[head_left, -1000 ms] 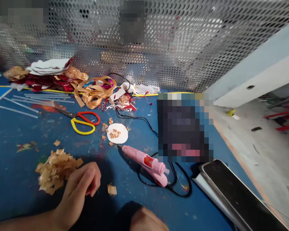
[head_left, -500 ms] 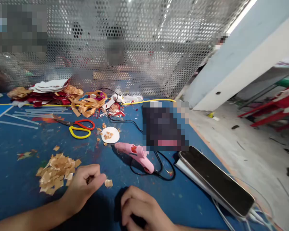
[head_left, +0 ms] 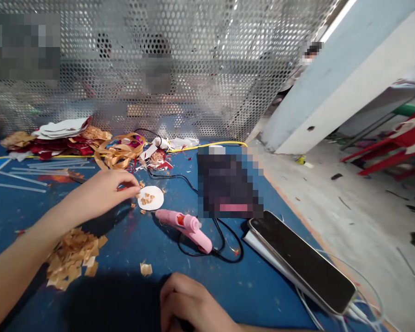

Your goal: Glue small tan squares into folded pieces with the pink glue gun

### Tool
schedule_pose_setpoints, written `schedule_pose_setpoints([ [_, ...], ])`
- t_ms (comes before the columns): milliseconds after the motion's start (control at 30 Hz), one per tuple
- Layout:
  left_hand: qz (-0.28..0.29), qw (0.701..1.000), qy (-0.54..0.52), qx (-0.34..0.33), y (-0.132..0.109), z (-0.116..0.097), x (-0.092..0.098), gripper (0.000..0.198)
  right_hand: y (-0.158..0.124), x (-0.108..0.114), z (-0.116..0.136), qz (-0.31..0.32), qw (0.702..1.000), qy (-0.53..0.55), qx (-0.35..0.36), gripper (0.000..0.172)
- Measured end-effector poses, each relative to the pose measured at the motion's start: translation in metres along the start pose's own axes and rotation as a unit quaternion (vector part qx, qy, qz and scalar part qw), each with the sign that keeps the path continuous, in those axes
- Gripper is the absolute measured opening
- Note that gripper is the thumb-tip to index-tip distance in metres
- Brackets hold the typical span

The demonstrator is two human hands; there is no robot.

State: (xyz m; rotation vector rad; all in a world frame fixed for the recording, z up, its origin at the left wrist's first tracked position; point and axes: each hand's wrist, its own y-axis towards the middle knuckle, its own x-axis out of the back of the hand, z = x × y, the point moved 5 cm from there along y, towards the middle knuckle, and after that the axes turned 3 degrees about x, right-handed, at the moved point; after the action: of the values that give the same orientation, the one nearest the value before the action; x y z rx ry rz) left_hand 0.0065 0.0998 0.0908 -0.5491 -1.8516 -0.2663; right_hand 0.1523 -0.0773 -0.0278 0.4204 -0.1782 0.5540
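Observation:
My left hand reaches to the left edge of a small round white disc, its thumb and fingertips pinched together. What lies between them, if anything, is too small to make out. Tan crumbs lie on the disc and around it. A pink glue gun rests just in front of the disc, nozzle toward it. Beneath my left forearm is a pile of tan paper squares; one loose square lies apart. At the bottom edge, my right hand rests curled on the table, its palm side hidden.
Several clear glue sticks lie at the left; my left hand mostly covers the scissors. Behind are tan ribbon and stacked scraps before a perforated metal panel. A phone with cables lies near the right table edge.
My left hand has moved forward from beside the tan pile to the white disc, now covering the scissors. My right hand stays curled on the table. The view has shifted slightly.

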Motion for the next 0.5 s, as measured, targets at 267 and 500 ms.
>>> schedule_pose_setpoints([
  [267, 0.078, 0.994, -0.071, -0.028, -0.005, 0.006, -0.011, 0.045, 0.002, 0.002, -0.001, 0.009, 1.000, -0.017, -0.014, 0.020],
  [500, -0.018, 0.944, -0.329, -0.023, 0.000, -0.006, 0.006, 0.022, 0.004, 0.004, 0.009, -0.011, 0.999, -0.052, 0.007, 0.019],
])
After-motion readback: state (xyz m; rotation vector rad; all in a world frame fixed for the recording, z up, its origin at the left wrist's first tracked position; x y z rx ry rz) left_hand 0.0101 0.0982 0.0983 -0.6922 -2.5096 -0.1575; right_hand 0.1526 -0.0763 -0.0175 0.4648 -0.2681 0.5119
